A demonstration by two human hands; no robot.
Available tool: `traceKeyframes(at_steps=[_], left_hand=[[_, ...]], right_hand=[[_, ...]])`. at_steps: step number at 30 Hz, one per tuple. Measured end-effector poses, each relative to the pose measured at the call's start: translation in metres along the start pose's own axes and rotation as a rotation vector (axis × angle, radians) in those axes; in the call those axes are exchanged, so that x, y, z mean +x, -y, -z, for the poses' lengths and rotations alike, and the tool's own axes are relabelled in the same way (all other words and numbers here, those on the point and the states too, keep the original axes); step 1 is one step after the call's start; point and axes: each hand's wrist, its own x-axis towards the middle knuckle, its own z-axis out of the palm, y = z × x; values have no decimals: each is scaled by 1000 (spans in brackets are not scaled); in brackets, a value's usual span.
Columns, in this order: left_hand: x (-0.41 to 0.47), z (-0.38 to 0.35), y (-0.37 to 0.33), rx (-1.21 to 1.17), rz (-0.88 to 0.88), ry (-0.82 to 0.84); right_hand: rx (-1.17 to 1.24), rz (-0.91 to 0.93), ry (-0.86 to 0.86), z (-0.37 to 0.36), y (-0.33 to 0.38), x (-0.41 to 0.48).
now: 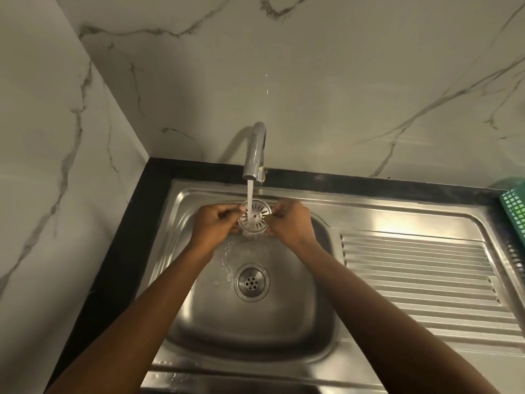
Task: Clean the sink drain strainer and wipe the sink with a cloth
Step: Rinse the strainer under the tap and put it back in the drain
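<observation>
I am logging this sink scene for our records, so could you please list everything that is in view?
drain strainer: one, pale and slotted, held under the running water above the basin
tap: one, chrome, at the back of the sink, water running
sink: one, stainless steel, set in a dark counter
drain: one, metal, in the basin floor, open with no strainer in it
draining board: one, ribbed steel, right of the basin
basket: one, green and perforated, at the right edge, partly out of view
walls: two, pale marble-look with grey veins, meeting at a corner
cloth: none in view
left hand: one, gripping the strainer's left rim
right hand: one, gripping the strainer's right rim
</observation>
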Motion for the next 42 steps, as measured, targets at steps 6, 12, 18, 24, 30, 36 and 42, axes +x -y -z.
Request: traceKeyframes(at_steps=[6, 12, 18, 24, 30, 36, 42], left_hand=[[-1, 13, 2, 79, 62, 29], [-3, 4, -3, 106, 85, 93], [-3, 17, -12, 202, -1, 16], [-8, 35, -17, 273, -65, -19], [-11, 45, -12, 269, -61, -34], [-11, 36, 5, 185, 46, -7], [-11, 16, -1, 21, 150, 39]], right_hand=[[-81, 93, -22, -1, 20, -12], [-79, 120, -92, 10, 16, -19], [-87, 34, 38, -1, 7, -16], [-54, 33, 138, -19, 15, -8], [1, 66, 136, -17, 25, -3], [-80, 138, 167, -4, 26, -5], [-155, 251, 77, 12, 29, -12]])
